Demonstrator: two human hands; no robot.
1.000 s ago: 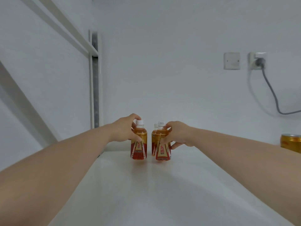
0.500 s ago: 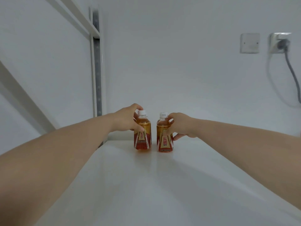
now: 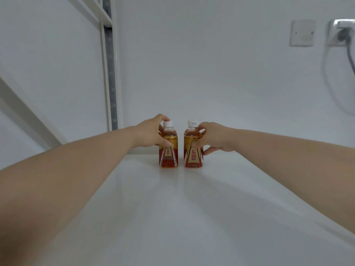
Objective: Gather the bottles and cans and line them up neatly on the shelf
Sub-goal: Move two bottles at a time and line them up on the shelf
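Observation:
Two small amber drink bottles with white caps and red-gold labels stand upright side by side at the back of the white shelf [image 3: 172,208]. My left hand [image 3: 151,134] is wrapped around the shoulder of the left bottle [image 3: 168,150]. My right hand [image 3: 212,137] grips the right bottle [image 3: 193,156] near its neck. A third bottle is mostly hidden behind the right one; only a sliver of its cap and side shows. A narrow gap separates the two front bottles.
The white back wall rises right behind the bottles. A metal shelf upright [image 3: 110,73] stands at the back left, with a slanted brace further left. A wall switch [image 3: 302,33] and a socket with a grey cable [image 3: 343,35] are at the upper right.
The view has shifted left, so the gold can at the right edge is out of sight. The right bottle now covers the one behind it. Both hands keep their grip.

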